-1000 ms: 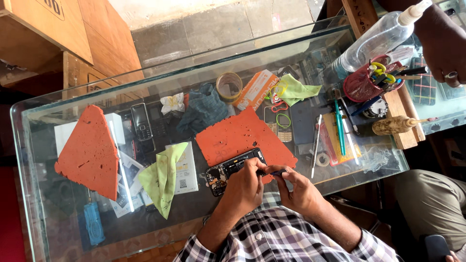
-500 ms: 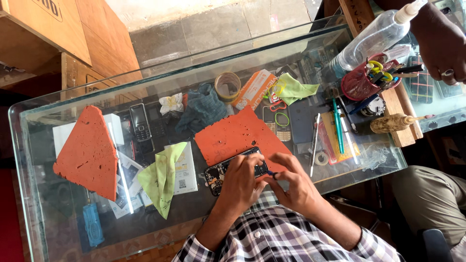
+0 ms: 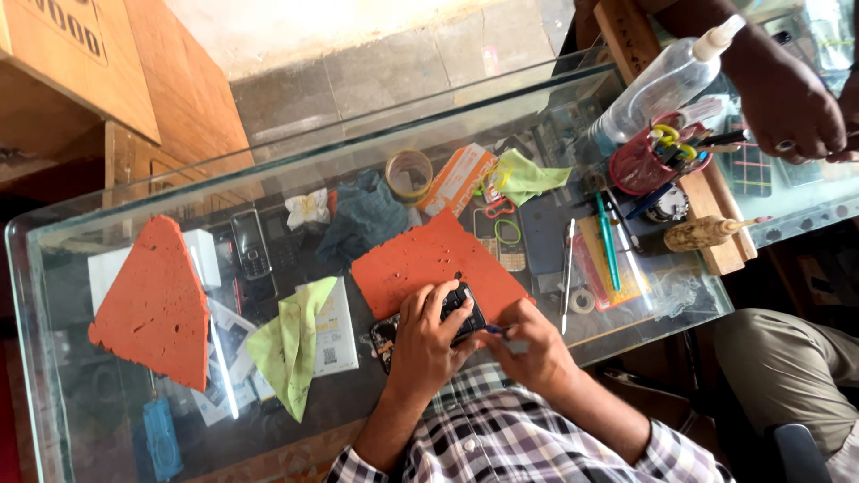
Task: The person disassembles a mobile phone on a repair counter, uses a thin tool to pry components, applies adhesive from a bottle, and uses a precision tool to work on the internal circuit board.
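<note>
1. The opened phone [image 3: 447, 320] lay at the near edge of the orange mat [image 3: 429, 261], near the middle of the glass counter [image 3: 116, 420]; I saw my left hand [image 3: 427, 344] curled over it, fingers clamped on its body.
2. My right hand [image 3: 530, 347] pinched a thin tool [image 3: 494, 330], tip touching the phone.
3. My left hand hid most of the phone; I could not tell what the tip met.
4. Another person's hand [image 3: 787, 107] showed at the far right, beside a spray bottle [image 3: 658, 89] and red cup [image 3: 644, 163]. A green cloth [image 3: 291, 344] lay left.
</note>
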